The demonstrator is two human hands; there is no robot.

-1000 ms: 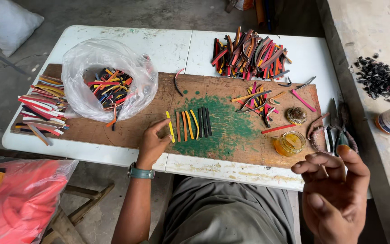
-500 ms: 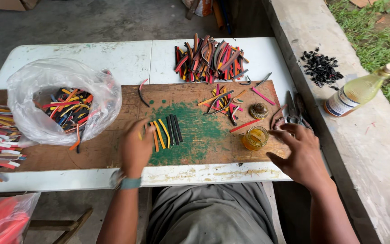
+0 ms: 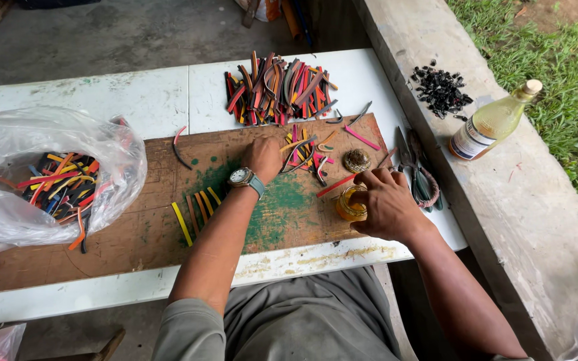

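Note:
My left hand (image 3: 263, 158), with a wristwatch on its wrist, reaches across the wooden board (image 3: 155, 234) to a small loose pile of coloured strips (image 3: 304, 152). Its fingertips are among the strips, and whether they grip one is hidden. My right hand (image 3: 387, 203) is closed around a small glass jar of yellow liquid (image 3: 348, 207) at the board's right end. A round brownish lid (image 3: 356, 160) lies just behind the jar. A short row of yellow and dark strips (image 3: 196, 210) lies on the board beside my left forearm.
A clear plastic bag of coloured strips (image 3: 61, 180) sits at the left. A big heap of strips (image 3: 279, 87) lies at the back of the white table (image 3: 135, 100). Scissors and pliers (image 3: 417, 175) lie at the right edge. A bottle (image 3: 494, 123) and black bits (image 3: 442, 87) are on the concrete ledge.
My left hand left the row of strips and moved right to the small pile. My right hand came down from mid-air onto the jar. The view shifted right.

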